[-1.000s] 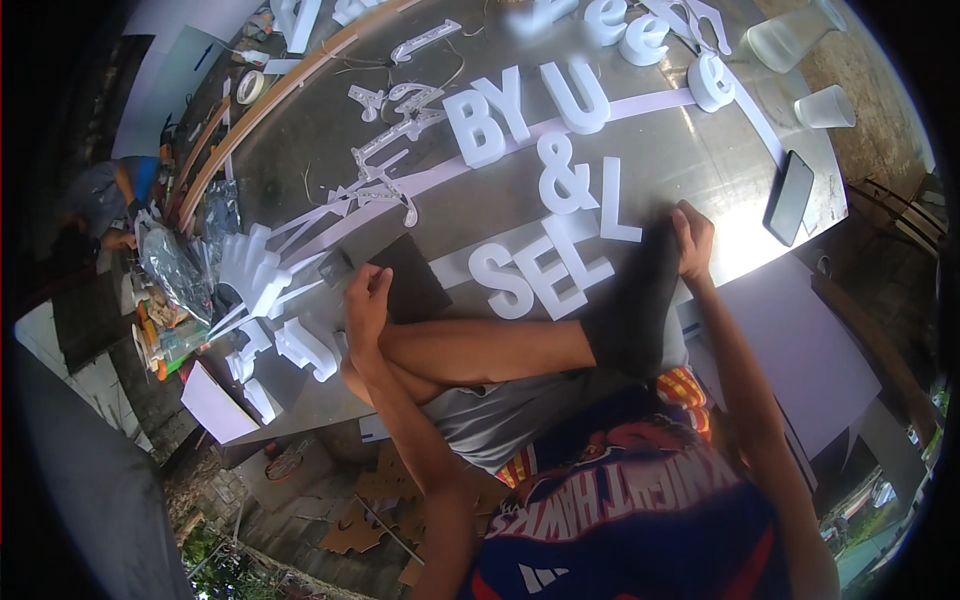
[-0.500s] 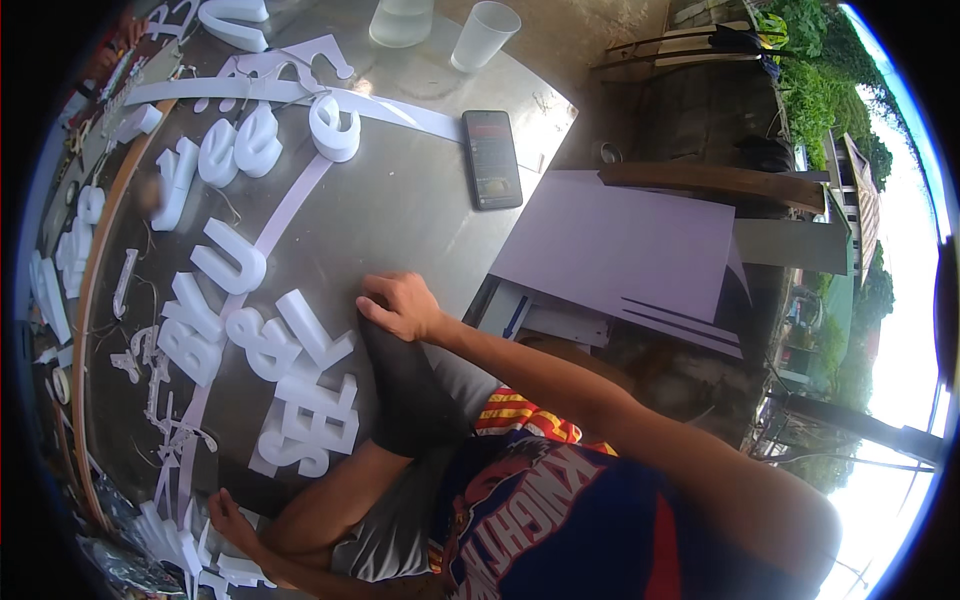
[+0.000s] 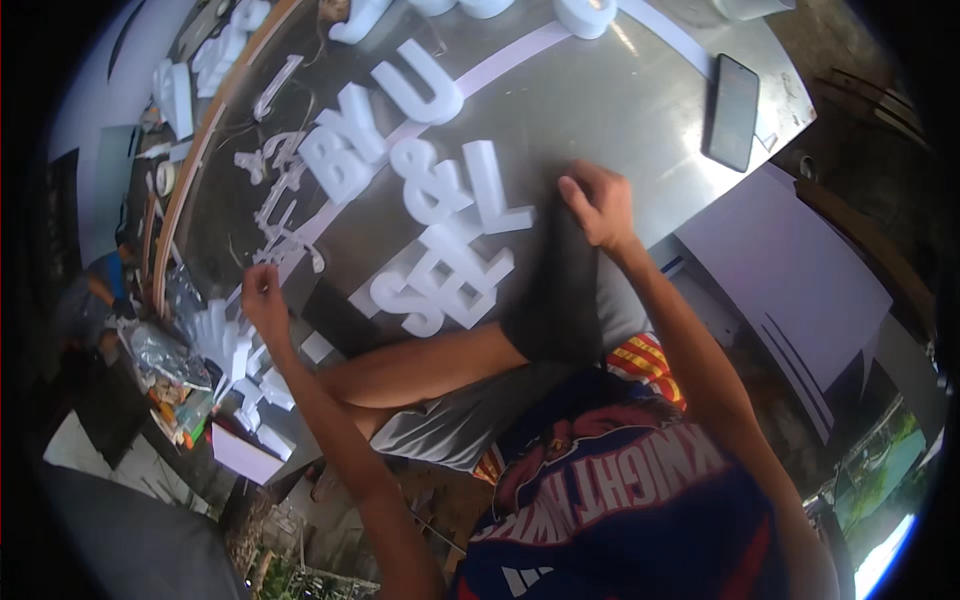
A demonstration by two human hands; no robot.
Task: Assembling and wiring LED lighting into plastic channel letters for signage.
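Both hands have curled fingers: the left hand (image 3: 263, 297) is near the thin white cut-out pieces (image 3: 291, 180), the right hand (image 3: 600, 205) at the toe of a black fabric sock (image 3: 560, 300); whether either grips anything cannot be told. White block letters (image 3: 487, 190) lie between them on the grey metal table (image 3: 650, 130). One translucent container (image 3: 745, 8) is cropped by the upper edge, contents unclear. Since one second ago, the left hand has left the black square sheet (image 3: 340, 312)'s edge.
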